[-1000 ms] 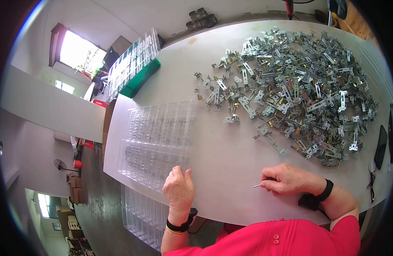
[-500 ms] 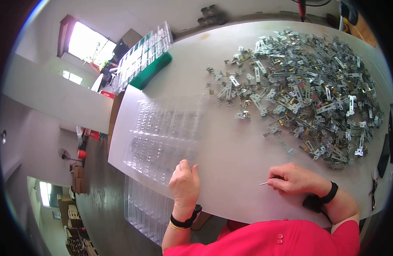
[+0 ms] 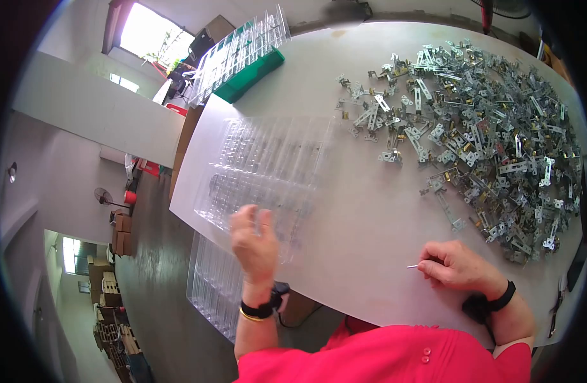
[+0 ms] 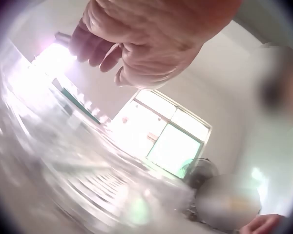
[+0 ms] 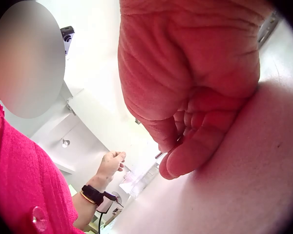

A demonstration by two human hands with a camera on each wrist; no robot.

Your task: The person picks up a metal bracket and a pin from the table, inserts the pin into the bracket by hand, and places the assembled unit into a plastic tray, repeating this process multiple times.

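Right hand [image 3: 458, 263] pinches a thin rod [image 3: 413, 267], plainest in head view; left hand [image 3: 254, 246] loosely curved

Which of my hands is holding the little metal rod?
The right hand, nearer the metal parts: the rod pokes from its grip. The left hand, by the clear trays, holds nothing visible.

Left hand [image 3: 254, 246]: shifted outward from beside the near right corner of the clear trays [image 3: 268, 159] to their near edge; thumb and fingers wider apart. Head view: turned leftward, bench [image 3: 351, 236] contents farther right.
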